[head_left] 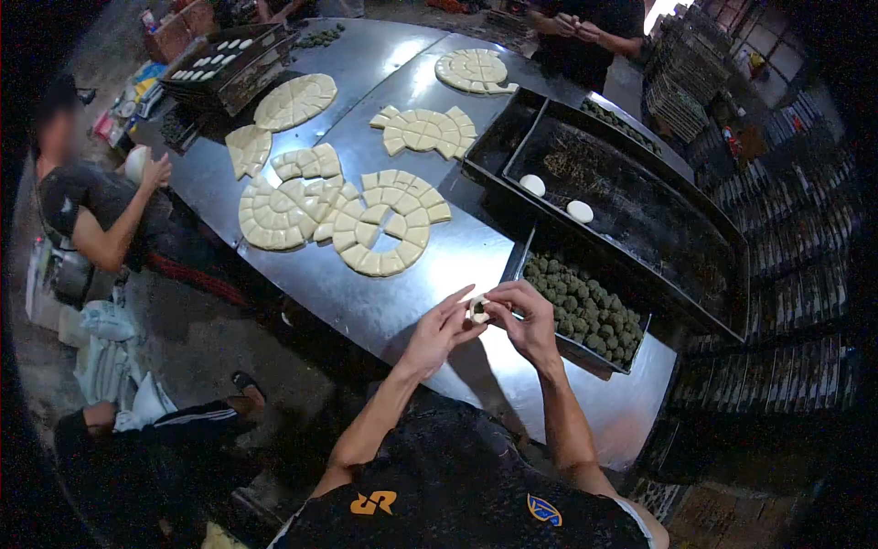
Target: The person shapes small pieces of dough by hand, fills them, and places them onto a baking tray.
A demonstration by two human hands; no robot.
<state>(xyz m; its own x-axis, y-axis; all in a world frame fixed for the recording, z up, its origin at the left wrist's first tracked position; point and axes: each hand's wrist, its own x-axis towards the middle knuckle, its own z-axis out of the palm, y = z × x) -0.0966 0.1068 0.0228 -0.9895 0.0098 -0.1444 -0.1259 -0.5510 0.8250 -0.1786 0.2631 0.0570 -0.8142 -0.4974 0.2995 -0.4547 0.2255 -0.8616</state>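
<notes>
Above the metal table's near edge, a small piece of pale dough (476,317) is wrapped partway around a dark filling ball (479,307). My left hand (437,337) supports the dough from the left with its fingers. From the other side my right hand (527,322) pinches the dough's rim with thumb and fingertips. Just beyond my right hand stands a tray of greenish-brown filling balls (585,306). Flat dough rounds cut into pieces (380,256) lie farther left on the table.
A large black baking tray (631,206) holds two white dough buns (555,199) behind the filling. More cut dough (425,130) covers parts of the metal table (457,252). A co-worker (110,201) handles dough at left; another person (590,37) stands across. Stacked trays (777,238) line the right.
</notes>
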